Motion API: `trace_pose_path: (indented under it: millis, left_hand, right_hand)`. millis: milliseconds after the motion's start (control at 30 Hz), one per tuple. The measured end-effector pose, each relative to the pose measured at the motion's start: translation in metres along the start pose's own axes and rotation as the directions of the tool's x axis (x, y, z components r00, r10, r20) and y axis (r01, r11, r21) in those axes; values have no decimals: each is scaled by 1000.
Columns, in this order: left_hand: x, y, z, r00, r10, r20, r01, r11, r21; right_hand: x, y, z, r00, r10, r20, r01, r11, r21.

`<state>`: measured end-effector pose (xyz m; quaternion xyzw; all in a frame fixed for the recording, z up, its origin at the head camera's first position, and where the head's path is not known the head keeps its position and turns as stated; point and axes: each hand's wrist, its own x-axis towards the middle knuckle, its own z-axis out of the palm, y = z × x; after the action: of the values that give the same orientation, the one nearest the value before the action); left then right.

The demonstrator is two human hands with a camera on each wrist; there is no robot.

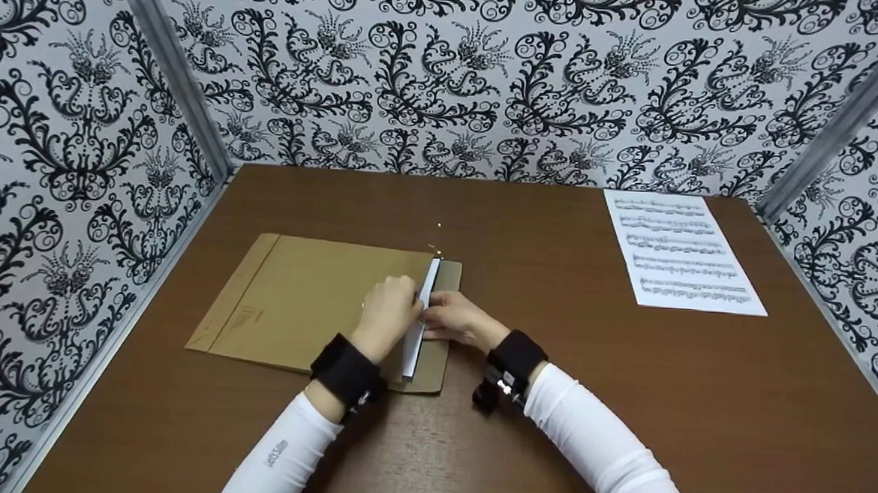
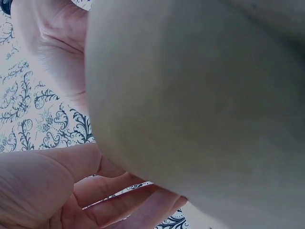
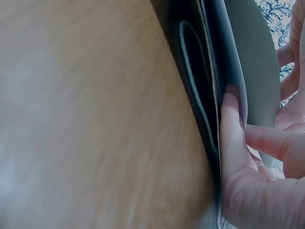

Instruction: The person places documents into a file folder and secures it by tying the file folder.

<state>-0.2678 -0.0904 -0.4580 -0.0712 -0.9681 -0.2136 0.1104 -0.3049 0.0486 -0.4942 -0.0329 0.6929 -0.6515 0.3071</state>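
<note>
A brown cardboard folder (image 1: 309, 292) lies left of centre on the table, its right side parted. Along that side a narrow white paper edge (image 1: 422, 306) stands up above the lower cover (image 1: 431, 366). My left hand (image 1: 387, 311) has its fingers curled at the edge of the upper cover. My right hand (image 1: 461, 319) reaches in from the right and pinches the white paper edge. In the right wrist view, the right hand's index finger (image 3: 231, 129) lies inside the parted layers and its thumb (image 3: 267, 139) on the other side. A raised sheet (image 2: 190, 114) fills most of the left wrist view.
A page of printed sheet music (image 1: 687, 252) lies at the back right of the brown table (image 1: 588, 405). Small light bits (image 1: 437, 251) sit by the folder's top right corner. Patterned walls (image 1: 448, 74) enclose the back and both sides.
</note>
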Motion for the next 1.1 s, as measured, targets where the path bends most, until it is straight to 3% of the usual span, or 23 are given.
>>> trace_pose_path:
  millis: [467, 833, 1100]
  left_hand:
    - [-3, 0, -1, 999, -1, -34, 0, 1000, -11]
    - [-2, 0, -7, 1000, -4, 9, 5, 999, -33]
    - [0, -3, -8, 999, -16, 30, 18, 998, -66]
  right_hand:
    - [9, -1, 6, 1000, 21, 22, -21, 1000, -17]
    - [13, 0, 12, 999, 25, 20, -23, 996, -86]
    - [14, -1, 16, 999, 44, 3, -44, 996, -74]
